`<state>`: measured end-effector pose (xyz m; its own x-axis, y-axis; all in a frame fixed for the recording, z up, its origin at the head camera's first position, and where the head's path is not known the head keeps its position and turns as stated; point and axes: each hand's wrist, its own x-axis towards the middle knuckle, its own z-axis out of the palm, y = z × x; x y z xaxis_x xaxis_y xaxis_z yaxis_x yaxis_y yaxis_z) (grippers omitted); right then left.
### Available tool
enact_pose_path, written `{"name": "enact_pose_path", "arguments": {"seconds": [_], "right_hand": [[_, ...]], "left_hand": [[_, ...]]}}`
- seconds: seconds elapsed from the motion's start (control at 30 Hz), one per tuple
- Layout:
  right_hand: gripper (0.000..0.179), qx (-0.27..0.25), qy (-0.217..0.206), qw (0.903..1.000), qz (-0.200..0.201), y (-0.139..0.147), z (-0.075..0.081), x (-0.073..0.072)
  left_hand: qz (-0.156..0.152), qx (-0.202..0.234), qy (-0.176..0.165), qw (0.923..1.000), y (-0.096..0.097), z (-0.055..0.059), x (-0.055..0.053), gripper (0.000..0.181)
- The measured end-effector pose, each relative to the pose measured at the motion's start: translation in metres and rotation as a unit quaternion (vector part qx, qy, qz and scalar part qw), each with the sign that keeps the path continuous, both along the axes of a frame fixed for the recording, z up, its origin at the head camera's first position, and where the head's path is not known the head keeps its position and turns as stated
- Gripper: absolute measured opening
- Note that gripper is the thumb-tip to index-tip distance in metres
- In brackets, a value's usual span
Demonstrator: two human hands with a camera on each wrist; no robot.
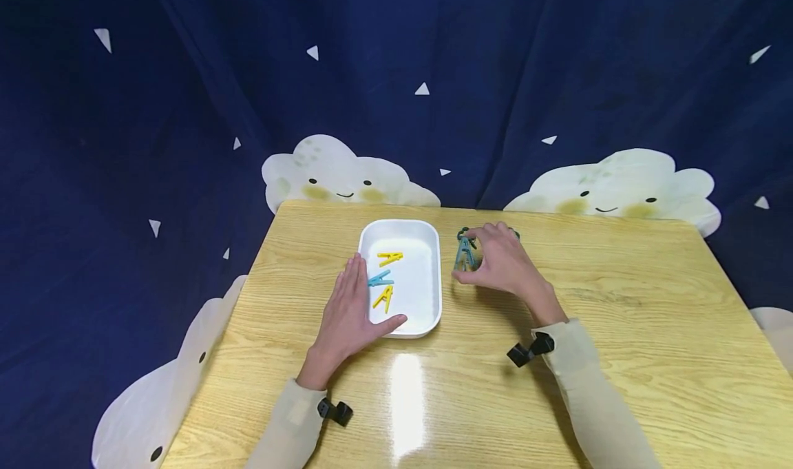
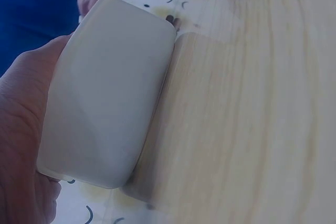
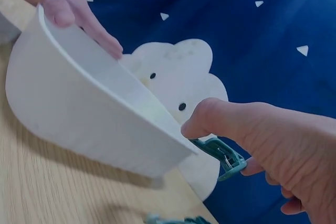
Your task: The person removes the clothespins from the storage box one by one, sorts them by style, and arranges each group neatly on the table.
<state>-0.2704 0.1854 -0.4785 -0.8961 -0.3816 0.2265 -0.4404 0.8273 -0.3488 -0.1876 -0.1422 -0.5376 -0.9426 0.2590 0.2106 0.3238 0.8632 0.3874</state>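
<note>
My right hand [image 1: 503, 259] pinches a teal clothespin [image 1: 464, 252] between thumb and forefinger, just right of a white tray [image 1: 414, 331]. In the right wrist view, this clothespin [image 3: 223, 157] is held above the table, beside the tray's wall [image 3: 89, 108]. Along the tray's left rim lies my left hand [image 1: 350, 310], fingers straight and thumb stretched over the near corner. Inside the tray are two yellow clothespins, one farther back [image 1: 390, 257] and one nearer [image 1: 384, 299], with a light blue clothespin [image 1: 381, 279] between them.
More dark teal clips [image 1: 463, 233] lie behind my right hand, partly hidden; some show at the bottom of the right wrist view [image 3: 178, 220]. The wooden table [image 1: 619, 331] ends at a dark blue curtain [image 1: 471, 56] printed with clouds.
</note>
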Motion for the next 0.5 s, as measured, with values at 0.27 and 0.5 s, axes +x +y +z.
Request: {"name": "enact_pose_path", "arguments": {"seconds": [0.27,0.5], "right_hand": [[0.087,0.008,-0.003,0.9997,-0.021,0.029,-0.013,-0.001],[0.083,0.021,-0.013,0.9994,-0.026,0.058,-0.025,-0.001]], "left_hand": [[-0.001,-0.001,0.001,1.0000,0.000,-0.001,0.000,0.135],[0.000,-0.005,-0.001,1.0000,0.000,-0.001,-0.001,0.135]]}}
